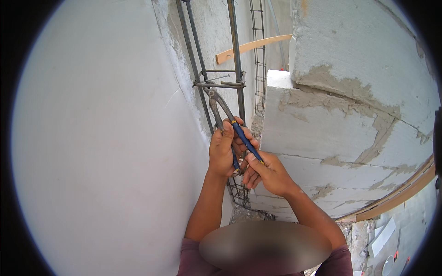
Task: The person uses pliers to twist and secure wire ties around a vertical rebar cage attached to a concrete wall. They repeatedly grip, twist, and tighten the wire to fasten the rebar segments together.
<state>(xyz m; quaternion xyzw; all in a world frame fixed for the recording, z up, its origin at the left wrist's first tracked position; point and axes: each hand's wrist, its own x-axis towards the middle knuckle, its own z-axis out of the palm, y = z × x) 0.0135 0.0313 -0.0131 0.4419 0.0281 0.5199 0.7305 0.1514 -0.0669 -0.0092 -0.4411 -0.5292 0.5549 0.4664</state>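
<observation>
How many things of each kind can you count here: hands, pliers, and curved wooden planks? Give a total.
Hands: 2, the left hand and the right hand
Pliers: 1
Curved wooden planks: 2, upper plank and lower plank
Total: 5

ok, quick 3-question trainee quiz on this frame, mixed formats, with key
1. True or false: the pincers have their jaws at the horizontal tie on the rebar cage.
2. Which hand has its grip on the blue handle nearest the block wall?
A. left hand
B. right hand
C. neither
3. Fill in: lying across the gap higher up is a pale ___ plank.

Key: 1 true; 2 B; 3 wooden
</observation>
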